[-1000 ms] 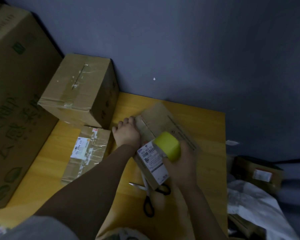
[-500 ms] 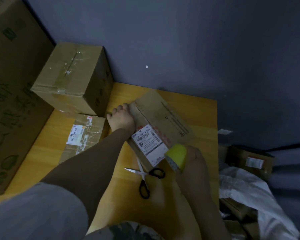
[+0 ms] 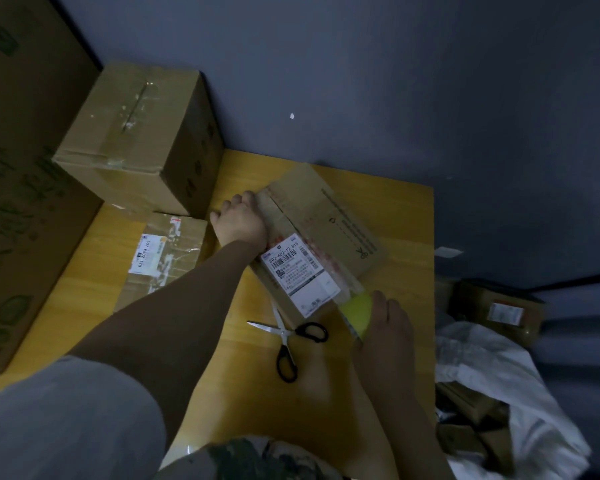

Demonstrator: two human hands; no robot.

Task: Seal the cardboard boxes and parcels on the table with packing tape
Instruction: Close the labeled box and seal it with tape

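While the taped box point(image 3: 136, 133) at upper left looks done, 1 flat parcel point(image 3: 326, 223) at centre is mid-sealing, the smaller taped parcel point(image 3: 163, 258) to its left finished; left hand point(image 3: 239, 225) presses its upper-left end, finger curl unclear; right hand point(image 3: 388, 330) grips the tape roll point(image 3: 357, 313) at its lower-right end.

Black-handled scissors point(image 3: 284, 336) lie open, left of a crumpled white sheet point(image 3: 489, 368).

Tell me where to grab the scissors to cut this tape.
Take the scissors by the black loop handles, coming from the near side: the loops lie nearest the person on bare table, while the open blades point away, one close to the parcel.
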